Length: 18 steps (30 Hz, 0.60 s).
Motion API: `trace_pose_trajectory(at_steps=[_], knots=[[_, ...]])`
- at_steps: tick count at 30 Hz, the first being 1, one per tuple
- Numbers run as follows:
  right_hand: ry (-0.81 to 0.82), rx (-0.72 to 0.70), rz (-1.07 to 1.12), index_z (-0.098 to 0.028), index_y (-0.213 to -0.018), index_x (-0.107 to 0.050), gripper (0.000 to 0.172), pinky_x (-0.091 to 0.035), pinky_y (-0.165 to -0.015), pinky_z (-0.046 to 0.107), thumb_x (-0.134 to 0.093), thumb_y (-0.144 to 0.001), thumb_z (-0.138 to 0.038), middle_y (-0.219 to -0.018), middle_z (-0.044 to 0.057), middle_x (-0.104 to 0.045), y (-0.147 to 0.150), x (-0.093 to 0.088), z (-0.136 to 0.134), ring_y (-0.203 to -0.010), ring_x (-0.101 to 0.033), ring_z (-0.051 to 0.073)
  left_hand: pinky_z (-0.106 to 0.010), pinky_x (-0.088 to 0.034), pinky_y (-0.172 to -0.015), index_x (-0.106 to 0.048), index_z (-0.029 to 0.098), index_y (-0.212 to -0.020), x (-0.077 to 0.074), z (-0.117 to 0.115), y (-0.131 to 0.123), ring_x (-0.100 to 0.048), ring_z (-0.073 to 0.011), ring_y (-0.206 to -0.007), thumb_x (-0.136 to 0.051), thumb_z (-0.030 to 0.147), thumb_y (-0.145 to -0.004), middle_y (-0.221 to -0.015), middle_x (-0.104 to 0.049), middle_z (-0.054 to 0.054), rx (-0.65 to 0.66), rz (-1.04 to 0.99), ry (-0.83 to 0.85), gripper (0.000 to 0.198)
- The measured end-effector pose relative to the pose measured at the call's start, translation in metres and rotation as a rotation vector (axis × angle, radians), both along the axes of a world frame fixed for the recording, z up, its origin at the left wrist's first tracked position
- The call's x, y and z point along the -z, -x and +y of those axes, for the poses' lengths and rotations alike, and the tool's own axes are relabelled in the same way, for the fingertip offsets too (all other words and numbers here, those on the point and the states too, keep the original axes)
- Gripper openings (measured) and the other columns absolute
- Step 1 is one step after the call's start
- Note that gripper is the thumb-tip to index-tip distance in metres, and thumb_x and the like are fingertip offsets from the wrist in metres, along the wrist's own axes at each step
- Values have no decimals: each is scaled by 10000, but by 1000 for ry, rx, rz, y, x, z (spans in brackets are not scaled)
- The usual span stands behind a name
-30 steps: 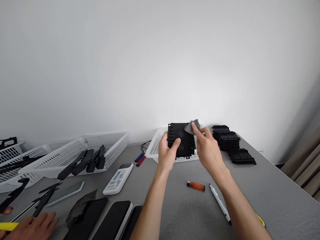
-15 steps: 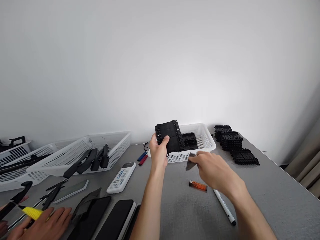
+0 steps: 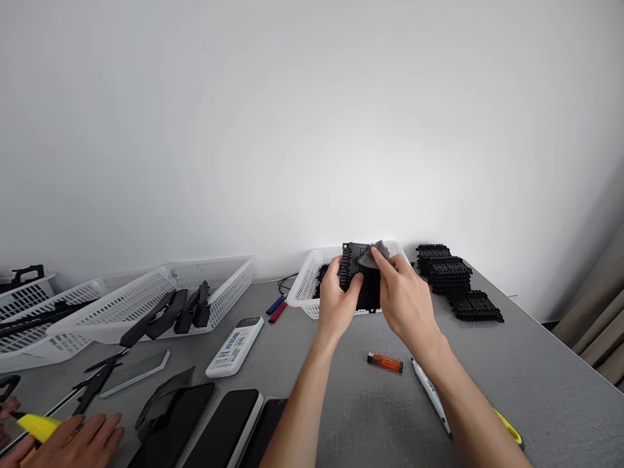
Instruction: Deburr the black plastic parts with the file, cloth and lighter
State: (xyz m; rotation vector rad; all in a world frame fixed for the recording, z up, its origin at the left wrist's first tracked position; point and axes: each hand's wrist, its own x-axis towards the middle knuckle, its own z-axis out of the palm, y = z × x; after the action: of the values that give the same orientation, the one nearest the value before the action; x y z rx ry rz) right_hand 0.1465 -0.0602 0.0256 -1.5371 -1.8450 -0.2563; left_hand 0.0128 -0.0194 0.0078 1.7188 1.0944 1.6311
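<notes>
My left hand (image 3: 337, 304) is closed on a black plastic plate (image 3: 369, 292) with toothed edges, its thumb across the front. The plate is tilted up in front of a white basket (image 3: 308, 304). In my right hand (image 3: 409, 296) is a small folded grey sheet (image 3: 368, 259) that looks like sandpaper. My fingers press it against the upper part of the plate. The sheet and my right hand hide part of the plate. More black plates (image 3: 322, 273) show inside the basket.
Stacked black plates (image 3: 446, 274) stand at the right. An orange lighter (image 3: 385, 362), a white marker (image 3: 431, 395) and a yellow-handled tool (image 3: 509, 429) lie nearby. Left are a white power bank (image 3: 234, 346), phones (image 3: 221, 426) and baskets (image 3: 234, 292). A co-worker's hand (image 3: 80, 442) holds a yellow tool.
My right hand has moved up and left, bringing the grey sheet onto the plate. My left hand has shifted right and turned the plate. The co-worker's hand has moved slightly left.
</notes>
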Motion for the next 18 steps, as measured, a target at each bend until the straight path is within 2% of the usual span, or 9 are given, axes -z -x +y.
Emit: trace_pose_trajectory(at_steps=[3, 7, 14, 18], knots=[[105, 117, -116, -240, -1502, -439, 555, -420, -520, 277, -340, -966, -134, -1170, 109, -641, 8, 0, 1, -705, -659, 176, -379, -475, -978, -602, 205, -1161, -1, -3, 0, -630, -244, -1104, -589, 200, -837, -1160, -686, -71, -27, 48, -36, 324], [169, 181, -132, -207, -1514, -417, 536, -440, -525, 282, -333, -985, -185, -1153, 123, -676, 14, -3, -4, -711, -690, 192, -366, -502, -918, -615, 198, -1141, 1, -3, -3, -662, -238, -1019, -608, 214, -826, -1116, -704, -70, -12, 36, -37, 316], [273, 59, -181, -97, -1493, -409, 526, -492, -604, 317, -349, -974, -157, -1148, 198, -694, 24, -4, -14, -812, -721, 252, -358, -506, -932, -656, 190, -1047, 7, 8, -6, -677, -242, -1012, -672, 220, -746, -1064, -723, -73, 18, -253, 15, 302], [313, -58, -238, -66, -1459, -435, 543, -479, -584, 326, -387, -919, -88, -1082, 190, -710, 36, -1, -23, -787, -721, 263, -326, -535, -852, -639, 187, -1053, 10, 21, 6, -681, -206, -906, -707, 246, -701, -998, -715, -49, -51, -435, 43, 362]])
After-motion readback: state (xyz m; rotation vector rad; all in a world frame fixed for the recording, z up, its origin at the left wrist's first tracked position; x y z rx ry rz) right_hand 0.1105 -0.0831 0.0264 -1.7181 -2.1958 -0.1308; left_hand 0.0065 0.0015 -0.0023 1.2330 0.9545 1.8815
